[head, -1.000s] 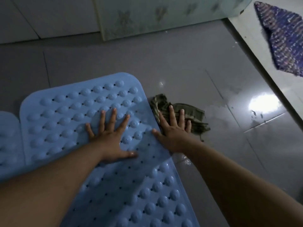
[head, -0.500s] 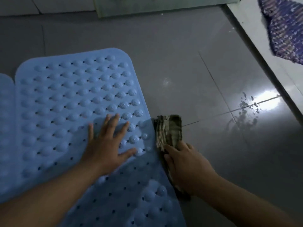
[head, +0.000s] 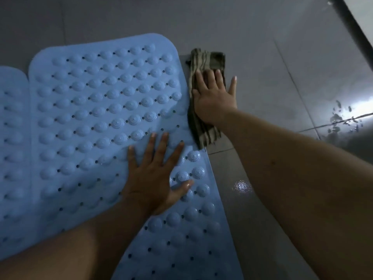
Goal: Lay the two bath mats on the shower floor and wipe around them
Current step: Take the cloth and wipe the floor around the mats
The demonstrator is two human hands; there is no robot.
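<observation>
Blue mat (head: 96, 110) lies flat, long axis running toward far wall.

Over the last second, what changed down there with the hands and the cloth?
The right hand drew the cloth back, then pushed it forward along the mat's right edge. The left hand stayed pressed flat on the mat, and the second mat stayed beside it.

**Two blue mats down, rag at the edge**

The big blue mat (head: 101, 118) lies flat on the grey floor (head: 282, 57), studded with bumps and small holes. A second blue mat (head: 12, 138) sits just beside it at left. The striped olive cloth (head: 203, 126) lies against the big mat's right edge.
</observation>
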